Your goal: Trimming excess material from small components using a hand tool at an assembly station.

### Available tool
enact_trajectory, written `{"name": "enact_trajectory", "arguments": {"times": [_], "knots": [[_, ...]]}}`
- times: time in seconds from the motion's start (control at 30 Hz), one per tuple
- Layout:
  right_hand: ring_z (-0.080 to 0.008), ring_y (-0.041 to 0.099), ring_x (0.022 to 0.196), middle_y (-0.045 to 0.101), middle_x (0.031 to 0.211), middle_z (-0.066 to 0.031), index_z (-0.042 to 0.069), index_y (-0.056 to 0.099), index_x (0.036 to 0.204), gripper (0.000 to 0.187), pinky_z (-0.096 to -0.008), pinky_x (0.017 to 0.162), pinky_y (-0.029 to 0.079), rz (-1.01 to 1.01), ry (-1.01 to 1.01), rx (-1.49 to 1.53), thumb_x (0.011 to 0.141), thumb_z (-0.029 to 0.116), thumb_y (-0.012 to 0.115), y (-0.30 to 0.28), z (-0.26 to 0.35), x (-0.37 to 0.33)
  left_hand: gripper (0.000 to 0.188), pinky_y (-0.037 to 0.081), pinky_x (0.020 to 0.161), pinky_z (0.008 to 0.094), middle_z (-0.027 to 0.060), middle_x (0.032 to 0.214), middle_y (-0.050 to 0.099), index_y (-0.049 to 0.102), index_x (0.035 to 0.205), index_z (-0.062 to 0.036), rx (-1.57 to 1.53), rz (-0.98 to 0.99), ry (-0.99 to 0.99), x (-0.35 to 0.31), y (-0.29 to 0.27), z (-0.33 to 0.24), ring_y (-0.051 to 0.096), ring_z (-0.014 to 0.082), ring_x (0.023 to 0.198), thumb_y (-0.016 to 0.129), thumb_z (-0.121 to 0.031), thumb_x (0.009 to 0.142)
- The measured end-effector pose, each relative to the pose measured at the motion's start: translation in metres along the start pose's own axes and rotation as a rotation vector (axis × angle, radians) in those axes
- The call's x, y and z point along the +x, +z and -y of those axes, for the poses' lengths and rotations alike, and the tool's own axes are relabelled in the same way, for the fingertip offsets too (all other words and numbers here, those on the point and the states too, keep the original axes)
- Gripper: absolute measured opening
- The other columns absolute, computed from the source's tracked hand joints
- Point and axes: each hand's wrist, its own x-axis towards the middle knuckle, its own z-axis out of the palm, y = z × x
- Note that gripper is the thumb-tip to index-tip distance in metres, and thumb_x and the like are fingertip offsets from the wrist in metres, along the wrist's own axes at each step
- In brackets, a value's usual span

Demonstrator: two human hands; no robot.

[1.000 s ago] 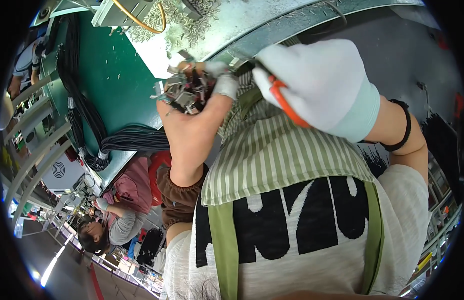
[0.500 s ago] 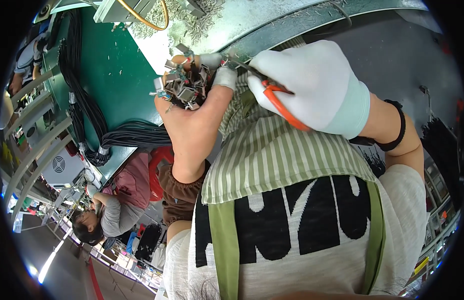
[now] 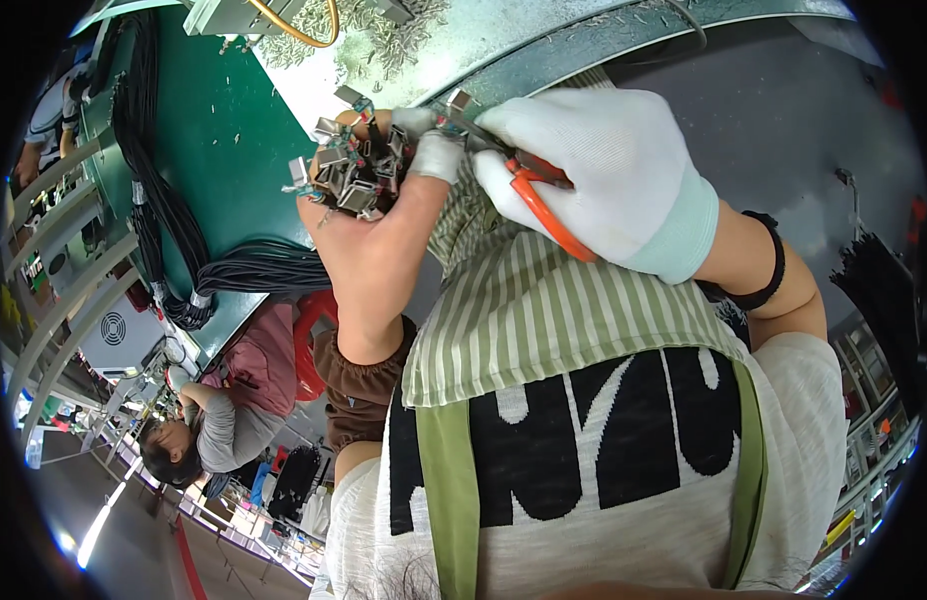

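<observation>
My left hand point(image 3: 372, 258), with white wraps on the thumb and a fingertip, is closed around a bunch of cable ends with metal plug connectors point(image 3: 359, 170). Small coloured wires show behind several of the metal shells. Between the wrapped thumb and finger one separate connector point(image 3: 459, 101) sticks up. My right hand point(image 3: 609, 170), in a white glove, grips orange-handled cutting pliers point(image 3: 552, 214). Their jaws point left and meet the wires just below that single connector. Whether the jaws are closed on a wire is too small to tell.
Black cable bundles point(image 3: 264, 268) lie along the green table point(image 3: 229, 150) on the left. Small metallic scraps point(image 3: 394, 45) are heaped on a pale board beyond my hands, by a machine with a yellow hose point(image 3: 309, 40). A co-worker point(image 3: 224, 420) sits at the lower left.
Both hands have shifted slightly left together. A blurred spot at the pliers' tip is now a clear upright metal connector between my left thumb and finger.
</observation>
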Motion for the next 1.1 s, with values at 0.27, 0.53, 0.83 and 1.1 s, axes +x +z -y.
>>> {"name": "enact_trajectory", "arguments": {"times": [0.27, 0.53, 0.83, 1.1], "knots": [[-0.0193, 0.053, 0.046, 0.05, 0.054, -0.0059, 0.004, 0.06, 0.079, 0.014, -0.0293, 0.046, 0.041, 0.266, -0.017, 0.164, 0.082, 0.017, 0.062, -0.006, -0.007, 0.012, 0.015, 0.039, 0.053, 0.02, 0.0025, 0.074, 0.058, 0.061, 0.093, 0.0018, -0.012, 0.087, -0.197, 0.011, -0.006, -0.005, 0.052, 0.0059, 0.06, 0.065, 0.002, 0.078], [-0.0088, 0.051, 0.044, 0.049, 0.051, -0.0022, 0.002, 0.058, 0.082, 0.018, -0.0251, 0.043, 0.041, 0.257, 0.475, 0.579, 0.087, 0.02, 0.055, -0.019, -0.019, 0.046, 0.012, 0.033, 0.048, 0.022, 0.0011, 0.068, 0.047, 0.054, 0.092, -0.0013, -0.446, 0.152, -0.281, 0.054, -0.045, 0.011, 0.041, 0.0083, 0.055, 0.061, -0.007, 0.084], [-0.0193, 0.056, 0.044, 0.054, 0.053, -0.0117, 0.0, 0.055, 0.071, 0.031, -0.0301, 0.043, 0.044, -0.05, -0.141, 0.219, 0.085, 0.027, 0.061, 0.003, -0.055, 0.094, 0.012, 0.034, 0.048, 0.0223, 0.0013, 0.068, 0.046, 0.052, 0.09, -0.0022, -0.378, 0.295, -0.348, 0.092, -0.044, -0.004, 0.039, 0.0086, 0.056, 0.061, -0.007, 0.084], [-0.0183, 0.057, 0.044, 0.056, 0.053, -0.0077, 0.002, 0.056, 0.066, 0.032, -0.0289, 0.043, 0.044, 0.416, 0.067, 0.561, 0.086, 0.026, 0.06, 0.002, -0.048, 0.121, 0.013, 0.034, 0.045, 0.0233, 0.0029, 0.06, 0.046, 0.052, 0.078, -0.0008, -0.28, 0.317, -0.313, 0.098, -0.047, -0.012, 0.04, 0.0099, 0.051, 0.061, -0.008, 0.083]]}}
